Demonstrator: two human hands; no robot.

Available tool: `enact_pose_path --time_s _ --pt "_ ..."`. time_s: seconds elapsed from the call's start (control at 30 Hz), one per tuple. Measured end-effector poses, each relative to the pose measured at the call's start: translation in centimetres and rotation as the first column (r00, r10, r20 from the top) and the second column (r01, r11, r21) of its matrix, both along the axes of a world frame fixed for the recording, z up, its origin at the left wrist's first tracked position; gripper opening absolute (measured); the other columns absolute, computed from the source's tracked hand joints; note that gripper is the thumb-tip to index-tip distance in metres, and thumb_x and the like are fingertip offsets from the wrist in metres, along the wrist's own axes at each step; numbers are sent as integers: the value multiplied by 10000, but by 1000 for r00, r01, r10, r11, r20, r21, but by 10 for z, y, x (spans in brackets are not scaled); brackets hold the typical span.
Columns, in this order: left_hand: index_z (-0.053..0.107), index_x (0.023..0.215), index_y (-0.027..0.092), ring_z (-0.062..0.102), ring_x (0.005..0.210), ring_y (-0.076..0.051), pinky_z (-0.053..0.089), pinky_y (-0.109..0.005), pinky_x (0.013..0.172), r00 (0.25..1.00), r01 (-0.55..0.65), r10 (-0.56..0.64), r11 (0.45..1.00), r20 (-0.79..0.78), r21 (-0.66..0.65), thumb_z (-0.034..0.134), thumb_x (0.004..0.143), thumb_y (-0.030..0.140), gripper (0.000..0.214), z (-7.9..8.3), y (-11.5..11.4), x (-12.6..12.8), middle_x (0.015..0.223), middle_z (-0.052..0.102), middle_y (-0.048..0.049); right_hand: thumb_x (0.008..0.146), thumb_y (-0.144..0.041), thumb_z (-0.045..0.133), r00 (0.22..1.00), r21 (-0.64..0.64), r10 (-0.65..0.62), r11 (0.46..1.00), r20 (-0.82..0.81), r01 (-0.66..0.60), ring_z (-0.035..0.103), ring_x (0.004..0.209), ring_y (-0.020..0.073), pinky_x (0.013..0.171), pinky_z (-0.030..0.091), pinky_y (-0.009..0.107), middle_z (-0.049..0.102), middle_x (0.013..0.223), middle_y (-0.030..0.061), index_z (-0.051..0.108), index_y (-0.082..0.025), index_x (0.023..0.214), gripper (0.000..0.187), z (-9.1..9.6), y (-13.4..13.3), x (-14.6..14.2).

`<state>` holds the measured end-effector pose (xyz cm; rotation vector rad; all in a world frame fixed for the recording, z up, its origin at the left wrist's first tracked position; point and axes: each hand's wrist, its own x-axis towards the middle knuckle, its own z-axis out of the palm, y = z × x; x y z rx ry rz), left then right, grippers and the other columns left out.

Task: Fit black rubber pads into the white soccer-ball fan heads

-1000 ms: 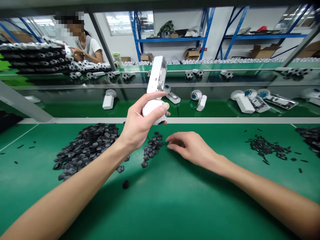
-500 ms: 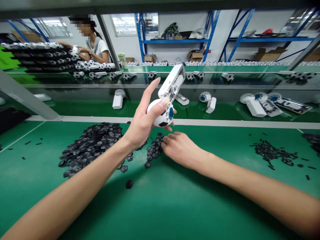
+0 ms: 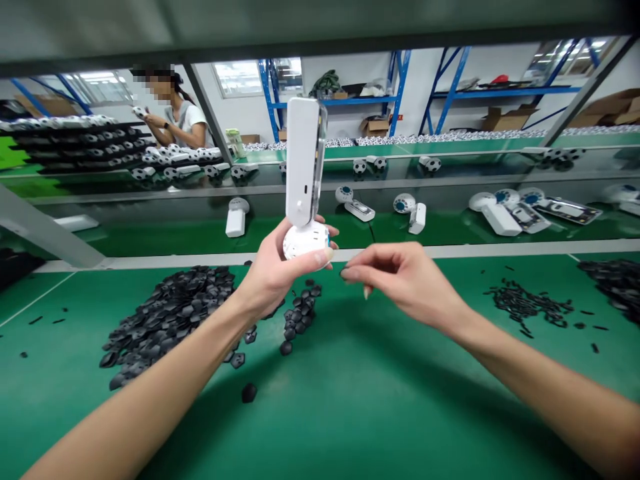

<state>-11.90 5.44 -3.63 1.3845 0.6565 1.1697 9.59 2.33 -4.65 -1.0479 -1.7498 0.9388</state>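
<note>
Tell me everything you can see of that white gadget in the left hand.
The white gadget looks like smooth plastic. A long, round-cornered bar stands nearly upright above a rounded base with slits and a touch of blue at its right edge. The bar has a small dark slot low on its face and a glossy side. The left hand grips the base, above the green table.

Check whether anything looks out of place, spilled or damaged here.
One black piece lies alone on the green table, nearer the wearer than the large pile and small cluster. A few thin black strips at left look stray, being across the table from the strip heap at right. No damage shows.
</note>
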Motion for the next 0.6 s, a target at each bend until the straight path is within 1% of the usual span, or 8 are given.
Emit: enact_pose_path --time_s 0.03,0.1,0.17,0.23,0.3,0.4,0.5,0.6 --pt "673 1157 183 695 906 -181 643 -253 723 1000 -12 13 1000 -15 10 972 785 355 507 -3 -1 2 1107 736 -74 888 -362 875 992 -74 -14 997 -128 5 687 618 144 599 536 271 802 774 16 820 -198 829 182 5 0 3" --pt "678 1102 178 676 810 -164 619 -260 683 998 -39 40 999 -44 38 905 859 515 474 -11 -2 5 1025 715 -57 764 -410 967 959 -177 -37 984 -280 -14 664 603 135 604 545 271 786 746 16 808 -192 790 271 12 0 4" --pt "686 1084 180 660 768 -161 593 -273 665 994 -66 74 993 -76 98 777 930 665 516 -22 -4 7 1003 697 -56 684 -427 1013 927 -239 -41 970 -374 -53 652 617 130 644 557 275 768 726 10 789 -186 764 338 14 0 -1" --pt "696 1118 190 652 771 -169 562 -282 653 989 -86 107 980 -104 181 681 961 740 572 -32 -5 8 1021 689 -60 652 -444 1027 899 -269 -30 958 -436 -98 624 622 122 653 539 269 727 683 -9 755 -183 737 387 12 -1 -8" --pt "696 1149 200 637 778 -172 531 -285 655 979 -115 153 960 -132 255 650 966 764 595 -38 -8 9 1022 684 -59 641 -463 1028 889 -270 -20 956 -458 -117 575 612 109 621 488 254 673 642 -32 706 -181 700 433 9 -3 -14" --pt "701 1130 201 607 796 -171 497 -282 679 956 -169 234 932 -176 321 636 966 778 604 -38 -12 11 973 667 -49 665 -485 1012 910 -258 -11 960 -414 -106 506 604 94 578 408 243 635 640 -40 668 -174 683 464 6 -5 -18" --pt "697 1106 197 578 764 -166 479 -277 665 941 -187 267 923 -210 336 623 954 807 634 -34 -14 12 898 647 -34 677 -502 1001 926 -257 -7 962 -378 -97 464 592 95 554 367 247 606 623 -44 653 -176 679 477 6 -7 -18" --pt "690 1080 186 570 729 -166 462 -270 617 921 -215 312 907 -233 363 631 940 819 651 -32 -15 13 857 647 -32 685 -515 992 932 -255 18 960 -363 -118 443 579 96 535 351 248 573 599 -47 631 -183 654 491 6 -8 -17"
